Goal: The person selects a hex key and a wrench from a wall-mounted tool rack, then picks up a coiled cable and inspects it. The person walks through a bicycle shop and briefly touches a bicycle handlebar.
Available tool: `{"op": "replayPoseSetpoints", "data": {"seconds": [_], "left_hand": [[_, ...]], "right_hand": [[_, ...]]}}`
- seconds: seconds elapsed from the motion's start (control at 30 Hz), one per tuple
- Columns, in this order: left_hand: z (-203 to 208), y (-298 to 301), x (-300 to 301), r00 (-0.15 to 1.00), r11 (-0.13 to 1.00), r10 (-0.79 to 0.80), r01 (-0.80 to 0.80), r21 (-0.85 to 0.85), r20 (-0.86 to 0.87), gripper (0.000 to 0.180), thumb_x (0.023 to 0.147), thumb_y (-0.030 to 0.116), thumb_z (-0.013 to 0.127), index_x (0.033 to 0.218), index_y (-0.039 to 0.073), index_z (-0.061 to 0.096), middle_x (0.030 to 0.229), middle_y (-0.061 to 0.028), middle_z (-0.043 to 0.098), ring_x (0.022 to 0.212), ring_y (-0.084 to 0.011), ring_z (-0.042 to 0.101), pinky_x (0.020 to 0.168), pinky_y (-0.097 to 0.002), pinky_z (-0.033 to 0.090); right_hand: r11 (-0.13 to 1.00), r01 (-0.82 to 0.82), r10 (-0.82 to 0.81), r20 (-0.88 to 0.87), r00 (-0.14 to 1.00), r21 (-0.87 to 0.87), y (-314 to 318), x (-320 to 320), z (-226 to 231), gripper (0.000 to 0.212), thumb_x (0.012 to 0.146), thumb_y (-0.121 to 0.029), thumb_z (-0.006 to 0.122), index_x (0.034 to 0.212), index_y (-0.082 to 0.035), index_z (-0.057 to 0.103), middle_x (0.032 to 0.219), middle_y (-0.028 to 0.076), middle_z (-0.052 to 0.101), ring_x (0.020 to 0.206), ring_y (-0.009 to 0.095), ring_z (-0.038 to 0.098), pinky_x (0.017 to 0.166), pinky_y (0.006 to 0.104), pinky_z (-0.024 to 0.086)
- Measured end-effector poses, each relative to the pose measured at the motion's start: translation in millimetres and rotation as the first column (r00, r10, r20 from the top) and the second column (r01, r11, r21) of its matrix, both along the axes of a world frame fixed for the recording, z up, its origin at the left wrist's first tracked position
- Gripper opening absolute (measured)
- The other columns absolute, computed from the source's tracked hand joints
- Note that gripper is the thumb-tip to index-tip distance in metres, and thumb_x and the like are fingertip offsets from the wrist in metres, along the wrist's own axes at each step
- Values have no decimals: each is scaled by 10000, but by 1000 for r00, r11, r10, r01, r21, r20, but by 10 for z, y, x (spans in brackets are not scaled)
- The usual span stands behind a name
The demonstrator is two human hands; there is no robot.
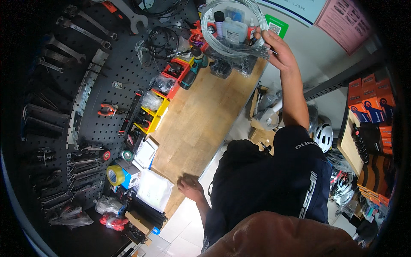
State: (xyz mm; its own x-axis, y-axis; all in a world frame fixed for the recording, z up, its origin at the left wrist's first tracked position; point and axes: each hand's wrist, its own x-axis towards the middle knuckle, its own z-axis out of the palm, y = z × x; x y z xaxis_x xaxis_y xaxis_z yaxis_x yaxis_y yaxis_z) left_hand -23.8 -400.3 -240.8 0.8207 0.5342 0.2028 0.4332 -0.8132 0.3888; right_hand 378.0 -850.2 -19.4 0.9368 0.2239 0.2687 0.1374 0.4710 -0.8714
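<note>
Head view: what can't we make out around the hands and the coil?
All in the head view:
- Silver wire coil: top cut off by the upper picture edge.
- Right hand: where its palm meets the coil is hidden by the hand itself.
- Left hand: too small and shadowed to tell whether its fingertips press on the wooden workbench.
- Large open-end wrench: handle cut off by the upper edge.

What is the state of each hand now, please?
Left hand: at the bench; open or closed cannot be told.
Right hand: holding the silver wire coil.
</note>
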Motion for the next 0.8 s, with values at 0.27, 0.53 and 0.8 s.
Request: {"op": "replayPoseSetpoints", "data": {"seconds": [0.27,0.53,0.8], "left_hand": [[-26,35,-52,998,999,17,-20,-43,-63,551,863,260,733,1331,14,576,1355,-248,533,1234,-462,508,1048,-537,427],[486,45,509,980,700,139,6,-714,145,426,996,256,691,1316,-14,614,1308,-172,645,1239,-302,606,1070,-438,474],[1587,-386,1422,806,358,-21,558,-749,591,658,1004,421,667,1461,-11,472,1339,-173,611,1235,-275,611,1049,-396,483]], "right_hand": [[996,-54,57,45,997,-77,67,-53,-54,363,1079,-353,563,1277,-57,635,1149,5,632,1131,110,519,1012,262,360],[908,-240,299,133,945,-343,449,-241,-79,379,1003,-371,652,1112,-8,668,1004,34,649,942,159,610,858,306,468],[490,-797,816,-136,562,-352,1334,-544,-282,287,1029,-230,632,1194,-1,681,1093,33,713,1021,117,644,928,288,490]]}}
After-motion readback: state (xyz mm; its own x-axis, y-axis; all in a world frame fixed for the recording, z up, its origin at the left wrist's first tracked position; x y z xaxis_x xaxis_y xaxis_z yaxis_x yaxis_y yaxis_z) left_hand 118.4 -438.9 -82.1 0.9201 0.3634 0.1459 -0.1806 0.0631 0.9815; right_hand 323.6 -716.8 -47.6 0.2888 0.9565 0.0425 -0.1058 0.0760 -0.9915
